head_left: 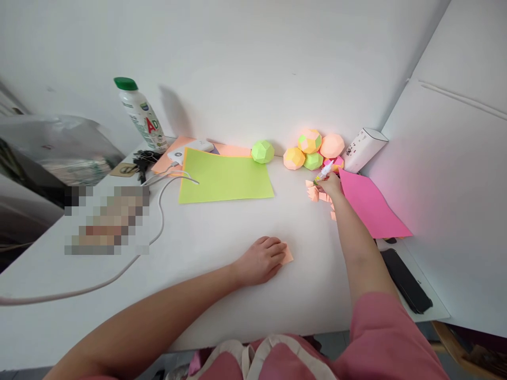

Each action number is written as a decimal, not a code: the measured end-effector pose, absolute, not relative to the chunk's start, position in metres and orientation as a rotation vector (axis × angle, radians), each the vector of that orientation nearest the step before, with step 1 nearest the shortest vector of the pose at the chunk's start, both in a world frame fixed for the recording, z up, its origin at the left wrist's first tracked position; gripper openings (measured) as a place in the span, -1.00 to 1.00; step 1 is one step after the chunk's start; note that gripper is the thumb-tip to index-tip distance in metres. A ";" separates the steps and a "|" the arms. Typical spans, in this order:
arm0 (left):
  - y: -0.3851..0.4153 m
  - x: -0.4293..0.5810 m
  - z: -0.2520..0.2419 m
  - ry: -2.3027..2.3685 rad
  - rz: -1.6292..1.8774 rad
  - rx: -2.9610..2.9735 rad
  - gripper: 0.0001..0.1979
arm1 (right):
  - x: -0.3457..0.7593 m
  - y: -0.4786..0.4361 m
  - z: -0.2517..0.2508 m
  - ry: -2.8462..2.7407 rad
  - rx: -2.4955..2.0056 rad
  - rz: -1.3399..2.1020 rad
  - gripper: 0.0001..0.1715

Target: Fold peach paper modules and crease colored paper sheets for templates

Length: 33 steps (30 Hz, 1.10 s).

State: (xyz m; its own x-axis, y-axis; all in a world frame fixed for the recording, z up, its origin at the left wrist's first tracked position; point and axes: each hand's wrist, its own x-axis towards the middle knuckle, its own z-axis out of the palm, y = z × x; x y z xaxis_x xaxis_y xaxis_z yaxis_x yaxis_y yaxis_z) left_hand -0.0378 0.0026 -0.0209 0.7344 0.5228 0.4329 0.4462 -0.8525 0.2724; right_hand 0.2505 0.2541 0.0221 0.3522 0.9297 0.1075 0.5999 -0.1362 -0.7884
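Observation:
My left hand rests on the white table with its fingers curled together over a small peach paper piece; one corner of the paper sticks out past the fingertips. My right hand reaches to the back right, closed around a small white-tipped glue bottle. Just beside and below that hand lie several small folded peach paper pieces, partly covered by it. Behind it sits a cluster of faceted paper balls, among them a peach ball and a yellow-orange ball.
A green paper ball stands by a lime-green sheet. Pink paper and a black phone-like object lie right. Leftward are a white bottle, keys and a white cable. A white cylinder leans in the corner.

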 end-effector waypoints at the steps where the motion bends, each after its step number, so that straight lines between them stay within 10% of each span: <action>1: 0.003 -0.038 -0.021 0.783 0.763 2.785 -0.79 | 0.247 0.259 0.022 -1.341 -1.871 0.530 -0.65; 33: 0.002 -0.035 -0.019 0.993 0.599 2.923 -0.72 | 0.047 0.198 0.040 -2.983 -1.320 -0.022 -0.67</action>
